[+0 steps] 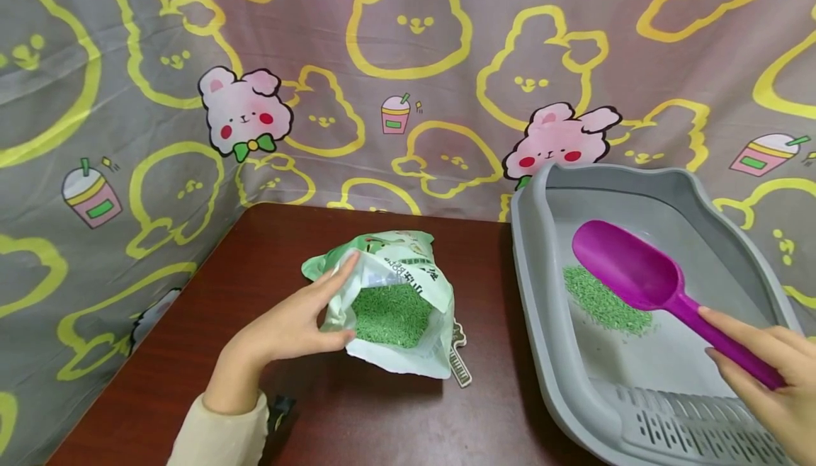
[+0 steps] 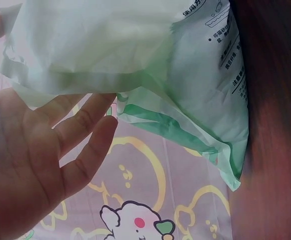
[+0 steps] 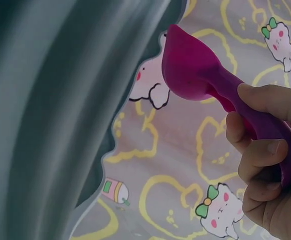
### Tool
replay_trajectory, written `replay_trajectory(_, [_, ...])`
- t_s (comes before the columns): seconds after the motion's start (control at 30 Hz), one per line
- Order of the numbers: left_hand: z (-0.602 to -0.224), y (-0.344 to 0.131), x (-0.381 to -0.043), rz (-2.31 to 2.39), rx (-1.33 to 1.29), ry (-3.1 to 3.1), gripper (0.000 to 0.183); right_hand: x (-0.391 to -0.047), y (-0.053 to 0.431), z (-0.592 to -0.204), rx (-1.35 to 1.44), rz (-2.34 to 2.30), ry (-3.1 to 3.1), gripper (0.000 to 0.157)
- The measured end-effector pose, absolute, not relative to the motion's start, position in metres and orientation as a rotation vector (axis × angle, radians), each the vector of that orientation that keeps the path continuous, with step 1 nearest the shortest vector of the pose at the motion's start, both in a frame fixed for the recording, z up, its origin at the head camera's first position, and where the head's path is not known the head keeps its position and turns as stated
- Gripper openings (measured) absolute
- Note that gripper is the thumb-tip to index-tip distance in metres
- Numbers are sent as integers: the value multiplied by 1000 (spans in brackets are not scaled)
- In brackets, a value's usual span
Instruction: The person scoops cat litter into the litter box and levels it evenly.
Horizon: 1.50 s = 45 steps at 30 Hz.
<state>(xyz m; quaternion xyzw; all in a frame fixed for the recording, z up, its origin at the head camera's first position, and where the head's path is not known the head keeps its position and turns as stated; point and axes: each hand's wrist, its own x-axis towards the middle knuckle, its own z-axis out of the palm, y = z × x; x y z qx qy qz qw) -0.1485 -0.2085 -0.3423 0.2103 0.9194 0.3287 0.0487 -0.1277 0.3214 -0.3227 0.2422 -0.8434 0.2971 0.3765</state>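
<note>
A pale green bag [image 1: 408, 253] of cat litter lies on the table, its mouth toward me and green pellets [image 1: 392, 316] visible inside. My left hand [image 1: 280, 324] holds the bag's left rim between thumb and fingers; in the left wrist view several fingers reach behind the bag [image 2: 200, 75]. In my right hand [image 1: 774, 367] is a purple litter scoop [image 1: 631, 268], gripped by its handle. Its bowl looks bare and hangs over the grey litter tray [image 1: 535, 310], above a small heap of green pellets [image 1: 605, 303]. The right wrist view shows fingers curled round the scoop [image 3: 225, 82].
The dark red-brown table [image 1: 274, 246] ends at a patterned cloth [image 1: 319, 20] behind and on the left. A flat comb-like piece [image 1: 460, 363] sticks out from beside the bag. Near my left sleeve lies a small black object [image 1: 279, 409]. The tray's front has a slotted step [image 1: 676, 430].
</note>
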Motion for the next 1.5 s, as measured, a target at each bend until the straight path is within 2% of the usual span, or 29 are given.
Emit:
replay_trajectory(0.53, [-341, -208, -147, 1012, 627, 2801, 103, -126, 295, -312, 648, 799, -2072, 61])
replay_trajectory(0.87, [-342, -208, -148, 1009, 643, 2800, 102, -123, 292, -312, 713, 869, -2054, 61])
replay_trajectory(1.2, [-340, -207, -148, 1024, 614, 2779, 104, -123, 270, -308, 862, 881, -1898, 41])
replay_trajectory(1.5, [-341, -207, -149, 1011, 627, 2793, 105, -117, 256, -308, 861, 806, -1979, 45])
